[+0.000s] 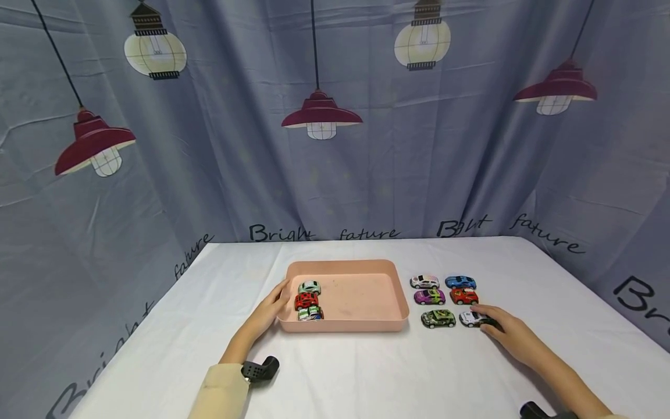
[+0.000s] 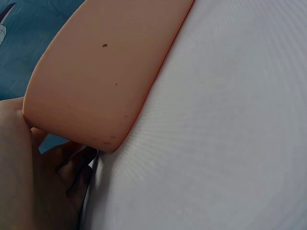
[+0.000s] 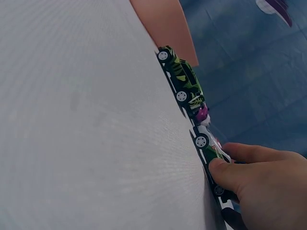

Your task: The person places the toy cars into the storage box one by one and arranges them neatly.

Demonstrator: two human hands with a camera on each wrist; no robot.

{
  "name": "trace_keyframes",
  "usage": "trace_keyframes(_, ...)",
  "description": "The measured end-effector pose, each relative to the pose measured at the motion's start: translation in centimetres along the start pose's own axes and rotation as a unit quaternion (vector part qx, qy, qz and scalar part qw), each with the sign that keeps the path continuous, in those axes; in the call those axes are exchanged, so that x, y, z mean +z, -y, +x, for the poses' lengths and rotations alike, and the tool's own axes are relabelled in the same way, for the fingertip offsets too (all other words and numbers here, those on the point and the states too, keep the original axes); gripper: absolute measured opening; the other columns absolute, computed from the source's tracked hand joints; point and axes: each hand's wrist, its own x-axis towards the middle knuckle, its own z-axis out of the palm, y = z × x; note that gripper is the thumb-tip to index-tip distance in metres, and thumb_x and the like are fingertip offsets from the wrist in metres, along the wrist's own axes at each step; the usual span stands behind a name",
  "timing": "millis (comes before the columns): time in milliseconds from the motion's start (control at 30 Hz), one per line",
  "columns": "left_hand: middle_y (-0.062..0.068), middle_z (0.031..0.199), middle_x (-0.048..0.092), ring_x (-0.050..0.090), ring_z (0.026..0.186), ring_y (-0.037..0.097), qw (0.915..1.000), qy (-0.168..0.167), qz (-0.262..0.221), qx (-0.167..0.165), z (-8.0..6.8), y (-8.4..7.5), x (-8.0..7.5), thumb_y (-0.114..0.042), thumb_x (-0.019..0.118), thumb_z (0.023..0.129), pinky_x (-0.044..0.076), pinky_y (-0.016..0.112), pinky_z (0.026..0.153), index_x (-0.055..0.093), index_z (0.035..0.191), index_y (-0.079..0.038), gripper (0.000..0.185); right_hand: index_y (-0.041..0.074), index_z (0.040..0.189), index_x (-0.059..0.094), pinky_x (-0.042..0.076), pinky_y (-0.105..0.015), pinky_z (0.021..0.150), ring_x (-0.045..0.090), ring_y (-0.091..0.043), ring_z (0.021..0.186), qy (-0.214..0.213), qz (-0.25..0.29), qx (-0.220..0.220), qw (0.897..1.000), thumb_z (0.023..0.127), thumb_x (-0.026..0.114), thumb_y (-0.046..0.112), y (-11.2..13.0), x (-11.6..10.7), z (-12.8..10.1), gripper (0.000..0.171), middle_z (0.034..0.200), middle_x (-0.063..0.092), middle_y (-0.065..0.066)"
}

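While both wrist views are filled by close surfaces, the whole layout is given by the head view alone.
Table (image 1: pixel 366 372): a white cloth is seen from edge to edge in the head view; wide bare room lies in front of the tray and toward the near edge.
Tray (image 1: pixel 345 323): pink, set mid-table; its outer wall and rounded corner (image 2: pixel 96 86) are shown in the left wrist view, its inside only in the head view.
Cars in tray (image 1: pixel 307 301): three are lined along the left wall, the remaining floor being bare.
Cars on cloth (image 1: pixel 442 297): six are set in two columns just right of the tray.
Left hand (image 1: pixel 272 305): laid against the tray's left wall, fingers fairly straight, nothing gripped.
Right hand (image 1: pixel 505 331): forearm stretched flat over the cloth; thumb (image 3: pixel 230 172) and fingers are pinched on the white car.
White car (image 1: pixel 473 318): nearest in the right column, beside the green car (image 3: pixel 181 79), on the cloth.
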Motion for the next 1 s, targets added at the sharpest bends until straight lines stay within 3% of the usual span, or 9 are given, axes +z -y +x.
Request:
trace_keyframes(367,0.014,0.150,0.022,0.019,0.137,0.039,0.9999,-0.006,0.000,0.015,0.20,0.50,0.13,-0.035,0.041,0.096,0.017,0.061,0.107,0.027,0.144,-0.017,0.053,0.001,0.121,0.054,0.037,-0.061,0.091,0.043,-0.051,0.114,-0.001,-0.019,0.020,1.000,0.088,0.056,0.012,-0.02,0.21,0.30,0.035,0.121,0.051,-0.030)
trace_keyframes(1000,0.011,0.152,0.020,0.017,0.138,0.039,0.9999,-0.004,0.009,0.004,0.12,0.16,0.02,-0.041,0.040,0.095,0.014,0.062,0.107,0.026,0.144,-0.021,0.055,0.002,0.119,0.056,0.038,-0.059,0.090,0.046,-0.049,0.113,-0.030,-0.024,0.019,0.999,0.087,0.058,0.015,0.04,0.09,0.12,0.034,0.119,0.055,-0.027)
